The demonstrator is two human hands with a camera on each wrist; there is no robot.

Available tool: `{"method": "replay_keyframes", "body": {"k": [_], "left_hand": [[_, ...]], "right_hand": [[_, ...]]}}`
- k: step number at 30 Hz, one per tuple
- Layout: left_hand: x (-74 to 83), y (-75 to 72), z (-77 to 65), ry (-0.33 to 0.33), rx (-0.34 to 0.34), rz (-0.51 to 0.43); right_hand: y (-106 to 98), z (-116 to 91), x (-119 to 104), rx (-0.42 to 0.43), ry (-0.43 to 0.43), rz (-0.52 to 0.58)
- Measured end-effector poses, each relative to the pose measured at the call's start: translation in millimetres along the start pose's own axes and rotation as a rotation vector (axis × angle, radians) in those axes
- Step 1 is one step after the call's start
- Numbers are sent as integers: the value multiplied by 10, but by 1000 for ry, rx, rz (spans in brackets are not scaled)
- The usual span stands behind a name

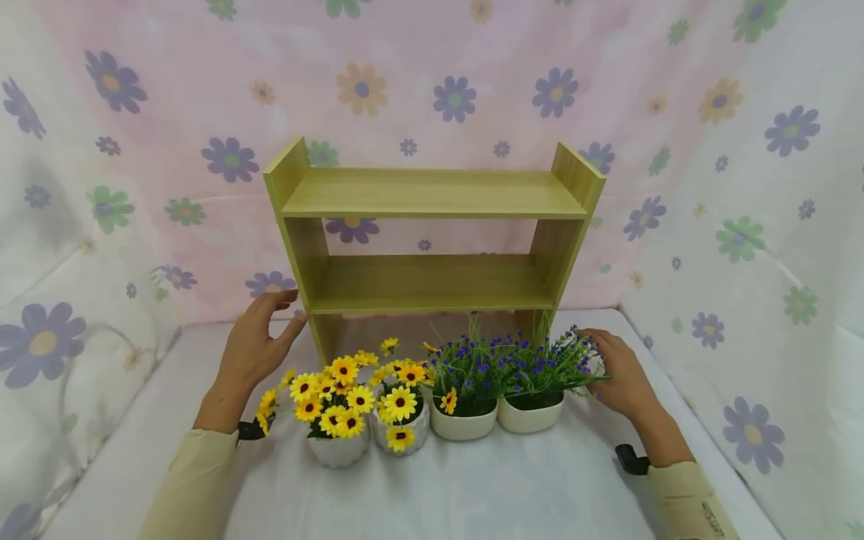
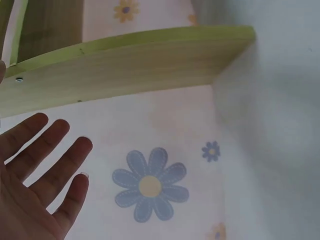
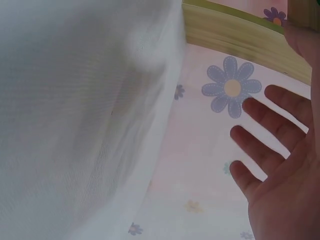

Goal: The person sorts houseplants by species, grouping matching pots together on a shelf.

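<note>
A light wooden two-tier shelf (image 1: 435, 191) stands upright at the back of the table. My left hand (image 1: 255, 341) is beside its left side panel, fingertips right at the panel's edge; in the left wrist view the fingers (image 2: 65, 162) are spread and hold nothing. On the other side, my right hand (image 1: 621, 375) is beside the rightmost pot of purple flowers (image 1: 540, 412), whose foliage partly covers the fingertips. The right wrist view shows its fingers (image 3: 260, 152) extended and spread, with the shelf's side panel (image 3: 240, 35) beyond them.
In front of the shelf stand two pots of yellow flowers, the left one (image 1: 337, 450) and its neighbour (image 1: 410, 431). Another pot of purple flowers (image 1: 464, 426) sits right of them. Flower-print cloth (image 1: 418, 45) hangs behind and at both sides of the white table (image 1: 472, 495).
</note>
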State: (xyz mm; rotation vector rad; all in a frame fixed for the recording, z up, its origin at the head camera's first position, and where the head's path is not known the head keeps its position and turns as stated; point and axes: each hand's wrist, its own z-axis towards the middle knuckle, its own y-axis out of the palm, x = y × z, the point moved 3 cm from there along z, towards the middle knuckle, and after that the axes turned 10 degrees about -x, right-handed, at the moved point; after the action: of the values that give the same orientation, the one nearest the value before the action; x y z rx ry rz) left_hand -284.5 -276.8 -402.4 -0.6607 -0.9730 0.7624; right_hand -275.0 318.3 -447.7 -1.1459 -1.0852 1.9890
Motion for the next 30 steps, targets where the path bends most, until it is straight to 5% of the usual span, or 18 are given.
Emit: {"method": "replay_keyframes", "body": {"k": [10, 16, 24, 30], "left_hand": [[95, 71, 112, -10, 7, -87], [145, 76, 125, -25, 5, -127], [162, 81, 137, -30, 43, -159], [177, 86, 160, -49, 35, -162]], "right_hand": [[50, -20, -5, -116, -40, 179], [70, -68, -22, -211, -88, 141], [142, -174, -94, -454, 147, 202], [245, -143, -192, -496, 208, 250]]}}
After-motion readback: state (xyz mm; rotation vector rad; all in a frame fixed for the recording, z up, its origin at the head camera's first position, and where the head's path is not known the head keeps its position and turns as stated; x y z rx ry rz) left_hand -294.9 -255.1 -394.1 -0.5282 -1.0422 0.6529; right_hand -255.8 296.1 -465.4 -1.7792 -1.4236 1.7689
